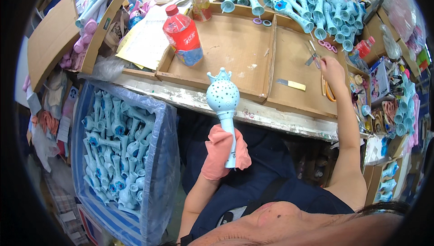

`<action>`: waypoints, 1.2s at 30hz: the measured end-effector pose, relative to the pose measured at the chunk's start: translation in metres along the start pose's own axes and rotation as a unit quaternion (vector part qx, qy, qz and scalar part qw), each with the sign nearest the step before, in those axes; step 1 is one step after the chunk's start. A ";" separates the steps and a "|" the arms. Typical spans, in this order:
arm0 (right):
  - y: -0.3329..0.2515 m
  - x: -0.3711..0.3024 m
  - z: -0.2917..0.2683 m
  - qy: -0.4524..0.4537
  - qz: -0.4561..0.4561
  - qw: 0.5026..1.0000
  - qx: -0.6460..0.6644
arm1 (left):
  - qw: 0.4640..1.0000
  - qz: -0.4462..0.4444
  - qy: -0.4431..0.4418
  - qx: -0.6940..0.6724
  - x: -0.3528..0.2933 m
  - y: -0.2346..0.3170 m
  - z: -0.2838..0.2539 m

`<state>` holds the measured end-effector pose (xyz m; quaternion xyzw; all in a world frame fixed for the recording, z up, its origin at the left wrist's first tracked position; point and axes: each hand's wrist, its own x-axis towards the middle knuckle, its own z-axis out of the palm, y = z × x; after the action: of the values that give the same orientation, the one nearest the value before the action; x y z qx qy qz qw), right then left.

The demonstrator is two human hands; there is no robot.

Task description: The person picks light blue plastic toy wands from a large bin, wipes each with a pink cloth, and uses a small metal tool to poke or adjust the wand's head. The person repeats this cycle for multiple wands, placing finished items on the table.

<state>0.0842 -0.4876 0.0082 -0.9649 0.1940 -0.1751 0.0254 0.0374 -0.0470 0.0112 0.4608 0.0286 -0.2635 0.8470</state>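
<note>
My left hand [219,153], in a salmon-pink glove, is closed around the handle of a light blue toy wand [223,96]. The wand stands upright over my lap, its round head pierced with small star shapes and topped by a crown. My bare right hand [332,70] is over the right cardboard tray [289,65], fingers curled against the end of a thin metal-bladed tool [311,58]. Whether they grip it is partly hidden. Orange-handled scissors [330,92] lie just below that hand. A short blade with a pale yellow handle [296,85] lies to its left.
A plastic-lined bin [156,164] full of blue wand parts stands at left. More blue wand parts [316,8] crowd the table's far right, near small pink rings [327,45]. A red-labelled bottle [184,38] and a clear bottle [200,2] stand at the left tray.
</note>
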 end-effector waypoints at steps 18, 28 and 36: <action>-0.097 -0.087 -0.060 -0.190 -0.173 0.861 0.439 | 0.999 0.013 -0.022 -0.033 0.010 -0.023 0.006; -0.134 -0.134 -0.088 -0.111 -0.453 0.839 0.280 | 0.941 0.135 -0.018 0.309 0.009 -0.027 0.006; -0.128 -0.140 -0.088 -0.114 -0.456 0.840 0.270 | 0.989 0.086 -0.069 0.097 0.011 -0.039 -0.001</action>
<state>-0.0208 -0.3142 0.0593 -0.9123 -0.3271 -0.1014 0.2244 0.0287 -0.0682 -0.0224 0.5224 -0.0956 -0.2221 0.8177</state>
